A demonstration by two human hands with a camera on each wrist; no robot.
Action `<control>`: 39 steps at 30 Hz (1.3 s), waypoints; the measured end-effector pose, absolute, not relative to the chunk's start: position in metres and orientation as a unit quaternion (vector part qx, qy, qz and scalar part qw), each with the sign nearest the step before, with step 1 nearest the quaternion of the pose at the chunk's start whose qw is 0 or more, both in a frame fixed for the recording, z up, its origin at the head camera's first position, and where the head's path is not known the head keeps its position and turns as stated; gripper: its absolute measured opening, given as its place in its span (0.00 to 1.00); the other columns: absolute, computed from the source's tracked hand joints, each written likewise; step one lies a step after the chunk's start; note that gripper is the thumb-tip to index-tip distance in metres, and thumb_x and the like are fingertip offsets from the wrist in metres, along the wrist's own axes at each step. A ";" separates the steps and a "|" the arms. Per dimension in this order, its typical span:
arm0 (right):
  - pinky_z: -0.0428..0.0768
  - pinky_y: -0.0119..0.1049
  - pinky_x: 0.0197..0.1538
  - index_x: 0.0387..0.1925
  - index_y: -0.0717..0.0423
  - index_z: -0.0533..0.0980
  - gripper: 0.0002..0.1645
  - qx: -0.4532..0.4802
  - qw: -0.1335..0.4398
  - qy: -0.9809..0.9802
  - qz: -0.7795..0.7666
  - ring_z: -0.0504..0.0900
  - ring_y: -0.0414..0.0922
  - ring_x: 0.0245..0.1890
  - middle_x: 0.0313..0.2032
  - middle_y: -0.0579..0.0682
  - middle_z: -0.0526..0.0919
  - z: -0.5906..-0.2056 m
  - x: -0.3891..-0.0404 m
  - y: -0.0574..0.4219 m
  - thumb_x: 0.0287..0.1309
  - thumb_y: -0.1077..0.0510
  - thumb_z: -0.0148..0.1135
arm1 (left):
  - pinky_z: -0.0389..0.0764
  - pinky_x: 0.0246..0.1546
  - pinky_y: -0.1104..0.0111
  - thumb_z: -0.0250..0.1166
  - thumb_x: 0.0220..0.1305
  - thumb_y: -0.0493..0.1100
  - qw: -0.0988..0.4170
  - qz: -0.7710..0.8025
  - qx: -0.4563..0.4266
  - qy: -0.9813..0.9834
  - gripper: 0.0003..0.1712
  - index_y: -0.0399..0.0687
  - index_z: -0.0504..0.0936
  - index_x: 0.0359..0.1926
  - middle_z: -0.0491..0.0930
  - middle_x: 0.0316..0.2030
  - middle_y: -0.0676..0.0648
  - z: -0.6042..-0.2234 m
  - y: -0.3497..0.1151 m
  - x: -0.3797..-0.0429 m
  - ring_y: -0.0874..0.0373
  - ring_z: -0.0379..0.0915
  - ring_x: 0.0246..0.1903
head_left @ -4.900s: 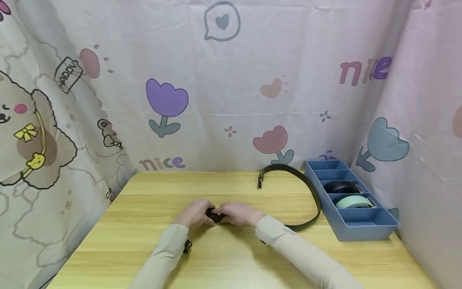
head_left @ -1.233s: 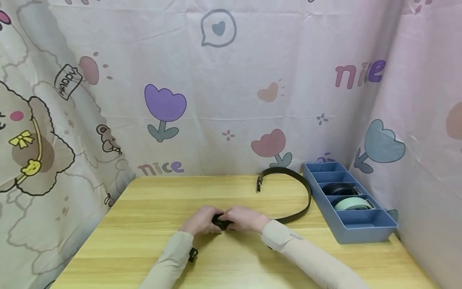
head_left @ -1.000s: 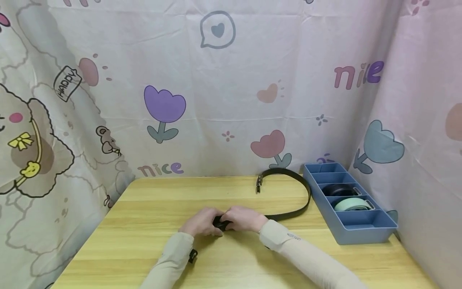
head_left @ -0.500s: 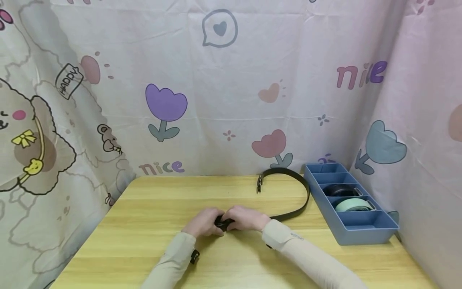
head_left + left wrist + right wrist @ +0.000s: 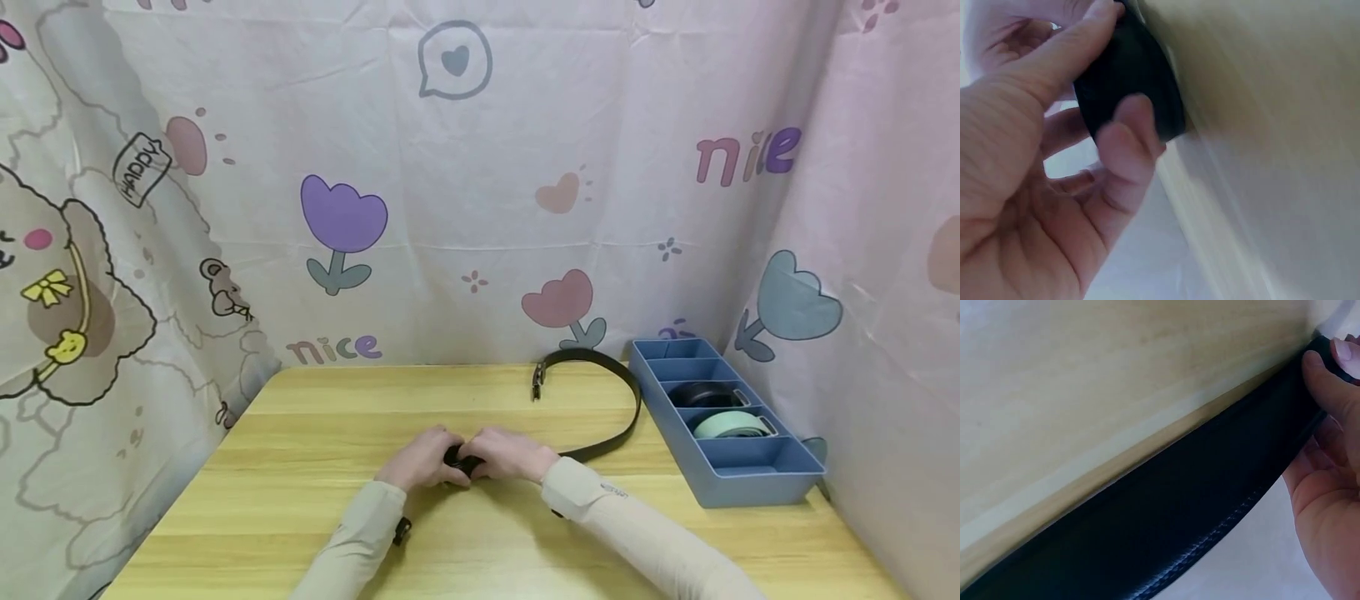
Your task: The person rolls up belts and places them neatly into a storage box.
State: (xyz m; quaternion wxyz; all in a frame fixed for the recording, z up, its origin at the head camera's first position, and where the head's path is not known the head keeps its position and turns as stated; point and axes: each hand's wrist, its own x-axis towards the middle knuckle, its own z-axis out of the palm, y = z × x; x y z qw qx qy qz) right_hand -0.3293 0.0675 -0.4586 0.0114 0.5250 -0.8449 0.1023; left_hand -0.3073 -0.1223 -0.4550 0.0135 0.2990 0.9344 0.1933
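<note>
A long black belt [image 5: 597,450] curves across the table, its metal buckle [image 5: 537,385] lying toward the back. The belt's other end is wound into a small coil [image 5: 459,461] between both hands. My left hand [image 5: 423,461] holds the coil; in the left wrist view its fingers and thumb curl about the dark coil [image 5: 1129,69]. My right hand [image 5: 510,455] pinches the belt beside the coil. In the right wrist view the stitched strap [image 5: 1147,512] runs from those fingers, standing on edge along the table. The inner turns of the coil are hidden by fingers.
A blue divided box [image 5: 757,487] stands at the right of the wooden table [image 5: 315,508]. Inside it lie a rolled black belt [image 5: 705,394] and a rolled mint-green belt [image 5: 727,425] in separate compartments. A printed curtain [image 5: 465,167] hangs behind and beside the table.
Since the oldest frame, the belt's loose loop has shrunk and drawn leftward, away from the box, while the buckle stays nearly in place. Both hands have shifted slightly right and keep working at the coil.
</note>
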 end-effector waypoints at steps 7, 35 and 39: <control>0.70 0.16 0.34 0.36 0.48 0.81 0.06 0.520 -0.006 -0.848 0.099 0.74 0.28 0.28 0.32 0.39 0.84 -0.456 -0.331 0.067 0.56 0.58 0.70 | 0.73 0.33 0.70 0.78 0.46 0.53 0.021 0.219 0.316 0.923 0.18 0.52 0.84 0.35 0.78 0.29 0.56 -0.457 -0.125 -0.313 0.64 0.69 0.28; 0.68 0.15 0.32 0.34 0.48 0.82 0.03 0.526 0.012 -0.843 0.106 0.71 0.28 0.25 0.29 0.38 0.83 -0.460 -0.330 0.066 0.58 0.60 0.68 | 0.74 0.30 0.69 0.80 0.43 0.53 0.061 0.256 0.264 0.928 0.15 0.53 0.85 0.29 0.81 0.25 0.58 -0.450 -0.120 -0.316 0.64 0.72 0.26; 0.73 0.17 0.42 0.42 0.47 0.83 0.10 0.523 -0.005 -0.845 0.115 0.77 0.28 0.35 0.38 0.39 0.86 -0.462 -0.333 0.070 0.57 0.54 0.69 | 0.76 0.35 0.69 0.80 0.43 0.50 0.077 0.251 0.287 0.921 0.15 0.55 0.87 0.33 0.83 0.29 0.59 -0.451 -0.122 -0.317 0.65 0.74 0.29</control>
